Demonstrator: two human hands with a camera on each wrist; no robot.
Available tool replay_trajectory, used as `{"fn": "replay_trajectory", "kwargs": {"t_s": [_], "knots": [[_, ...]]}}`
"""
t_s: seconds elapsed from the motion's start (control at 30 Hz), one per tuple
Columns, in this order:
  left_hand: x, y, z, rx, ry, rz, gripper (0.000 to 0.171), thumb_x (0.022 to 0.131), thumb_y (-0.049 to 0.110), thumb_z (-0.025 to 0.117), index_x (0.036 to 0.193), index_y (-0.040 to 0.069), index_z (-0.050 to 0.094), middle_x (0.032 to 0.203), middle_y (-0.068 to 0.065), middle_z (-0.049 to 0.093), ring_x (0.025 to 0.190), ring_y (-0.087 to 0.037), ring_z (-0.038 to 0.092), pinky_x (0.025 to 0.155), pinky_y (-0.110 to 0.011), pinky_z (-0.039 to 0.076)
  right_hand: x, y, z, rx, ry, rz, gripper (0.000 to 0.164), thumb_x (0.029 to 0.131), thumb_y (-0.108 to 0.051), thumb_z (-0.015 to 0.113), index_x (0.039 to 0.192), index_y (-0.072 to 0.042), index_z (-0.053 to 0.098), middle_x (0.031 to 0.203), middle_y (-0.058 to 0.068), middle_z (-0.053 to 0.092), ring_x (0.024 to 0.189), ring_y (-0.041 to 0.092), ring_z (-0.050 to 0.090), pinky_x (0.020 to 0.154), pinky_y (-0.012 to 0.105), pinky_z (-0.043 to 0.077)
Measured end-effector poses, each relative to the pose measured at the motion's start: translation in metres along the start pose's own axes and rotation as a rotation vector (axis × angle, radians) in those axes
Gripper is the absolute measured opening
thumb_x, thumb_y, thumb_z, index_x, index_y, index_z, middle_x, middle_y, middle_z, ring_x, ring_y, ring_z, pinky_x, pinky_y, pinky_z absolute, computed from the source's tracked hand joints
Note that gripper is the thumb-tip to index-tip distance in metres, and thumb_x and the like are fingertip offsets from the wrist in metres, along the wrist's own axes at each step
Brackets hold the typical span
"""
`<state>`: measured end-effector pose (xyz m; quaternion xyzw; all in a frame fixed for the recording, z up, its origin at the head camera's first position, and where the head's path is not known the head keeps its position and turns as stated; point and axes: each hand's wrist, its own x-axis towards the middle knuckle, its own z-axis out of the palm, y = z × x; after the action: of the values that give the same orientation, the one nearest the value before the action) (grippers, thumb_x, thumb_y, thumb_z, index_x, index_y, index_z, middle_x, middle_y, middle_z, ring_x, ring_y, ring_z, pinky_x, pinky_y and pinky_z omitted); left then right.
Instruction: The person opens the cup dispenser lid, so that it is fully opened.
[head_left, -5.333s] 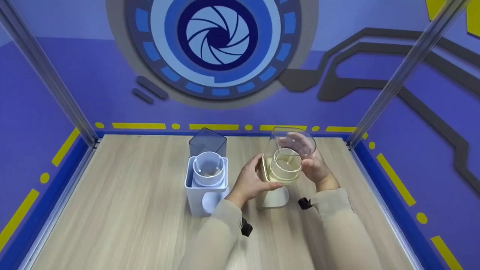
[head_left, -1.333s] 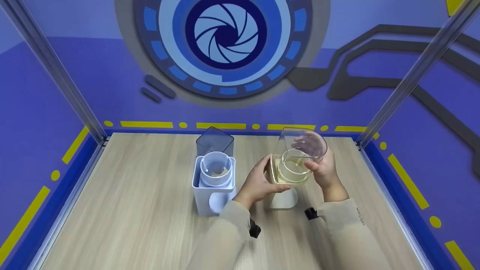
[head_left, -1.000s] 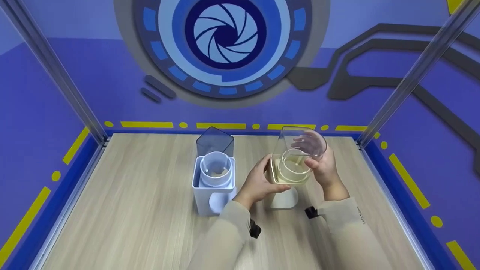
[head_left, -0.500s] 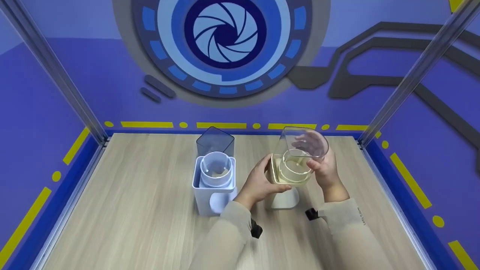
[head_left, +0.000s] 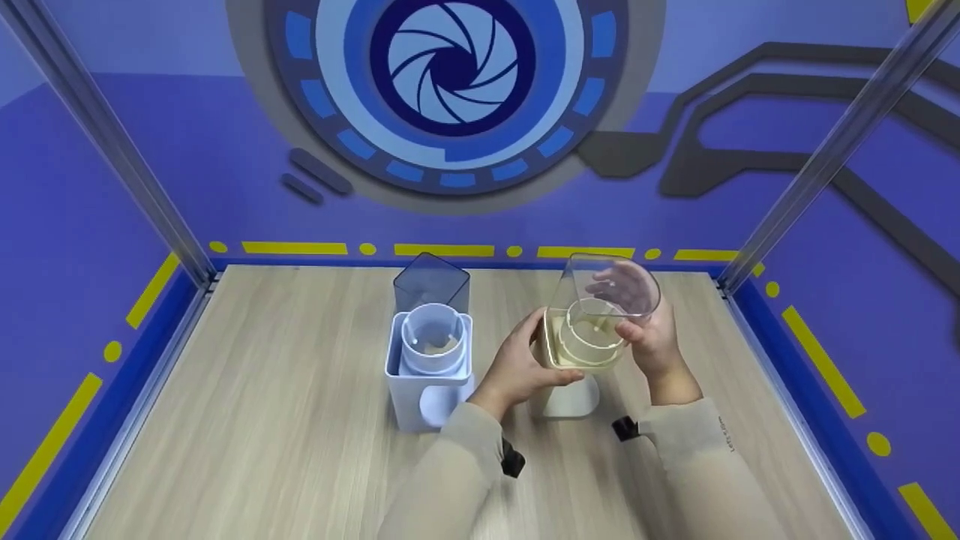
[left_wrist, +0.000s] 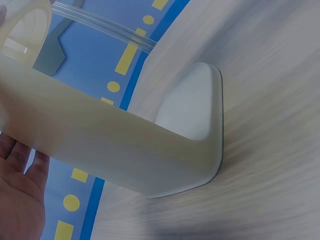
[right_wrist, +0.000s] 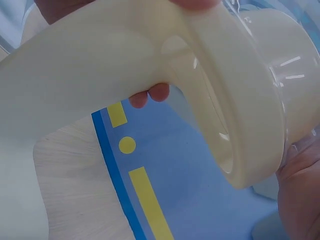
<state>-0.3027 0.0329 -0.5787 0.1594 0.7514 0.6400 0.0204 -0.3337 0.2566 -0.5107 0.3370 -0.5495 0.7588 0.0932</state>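
A cream plastic holder [head_left: 570, 396] stands on the table, with a column, a flat rounded foot and a round open collar [head_left: 592, 346] at its top. My left hand [head_left: 514, 364] grips the holder's upper body from the left, thumb in front; its fingers show behind the column [left_wrist: 100, 120] in the left wrist view. A clear plastic cover [head_left: 571, 281] rises from the top, flaring at its rim. My right hand [head_left: 656, 337] holds this cover on its right side, thumb near the collar and fingers seen through the clear wall.
To the left stands a similar pale blue holder [head_left: 412, 401] with a smoky clear cover [head_left: 431, 281] and a round collar [head_left: 433, 341]. Printed panels [head_left: 300, 217] and metal posts [head_left: 105, 142] enclose the wooden table [head_left: 262, 412].
About five seconds ago my right fingers were spread looser behind the clear cover; now they wrap its side. Over the last second both hands keep nearly the same place; the view shifts slightly.
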Motion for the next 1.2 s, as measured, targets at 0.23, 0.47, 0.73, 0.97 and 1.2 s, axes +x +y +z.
{"fn": "replay_trajectory", "kwargs": {"t_s": [0.23,0.47,0.73,0.97,1.2], "knots": [[-0.001,0.001,0.001,-0.005,0.003,-0.008,0.12,0.071,0.028,0.109,0.172,0.021,0.045,0.166,-0.001,0.061,0.159,-0.024,0.055,0.138,-0.043,0.041,0.004,-0.005,-0.002,-0.048,0.007,0.053,0.069,0.09,-0.015,0.085,0.154,-0.009,0.06,0.138,0.011,0.077,0.124,0.027,0.079,0.113,0.038,0.064],[0.002,0.0,0.002,0.003,0.013,0.029,0.116,0.071,0.027,0.108,0.169,0.014,0.048,0.16,-0.003,0.064,0.156,-0.024,0.057,0.136,-0.042,0.043,0.003,-0.01,-0.006,-0.036,-0.024,0.081,0.074,0.093,-0.019,0.089,0.158,-0.01,0.057,0.144,0.011,0.074,0.13,0.028,0.077,0.116,0.039,0.063],[0.002,-0.001,0.002,-0.003,0.003,0.022,0.117,0.071,0.027,0.108,0.17,0.016,0.047,0.162,-0.003,0.063,0.158,-0.024,0.056,0.137,-0.043,0.042,0.001,-0.014,-0.009,-0.017,-0.065,0.086,0.081,0.093,-0.025,0.093,0.162,-0.009,0.053,0.148,0.012,0.073,0.136,0.029,0.074,0.121,0.04,0.06],[0.001,-0.001,0.002,-0.022,0.002,0.008,0.118,0.072,0.027,0.108,0.172,0.015,0.045,0.165,-0.004,0.061,0.16,-0.027,0.053,0.139,-0.05,0.04,-0.002,-0.019,-0.015,-0.089,-0.09,0.14,0.097,0.091,-0.039,0.097,0.169,-0.016,0.045,0.161,0.01,0.064,0.148,0.026,0.064,0.124,0.037,0.056],[-0.001,-0.001,0.002,-0.011,0.004,-0.009,0.122,0.073,0.028,0.108,0.174,0.014,0.041,0.169,-0.005,0.058,0.163,-0.027,0.051,0.139,-0.047,0.04,-0.007,-0.031,-0.019,-0.166,-0.111,0.2,0.101,0.087,-0.007,0.093,0.171,-0.003,0.037,0.163,0.017,0.06,0.146,0.027,0.064,0.12,0.035,0.057]]}}
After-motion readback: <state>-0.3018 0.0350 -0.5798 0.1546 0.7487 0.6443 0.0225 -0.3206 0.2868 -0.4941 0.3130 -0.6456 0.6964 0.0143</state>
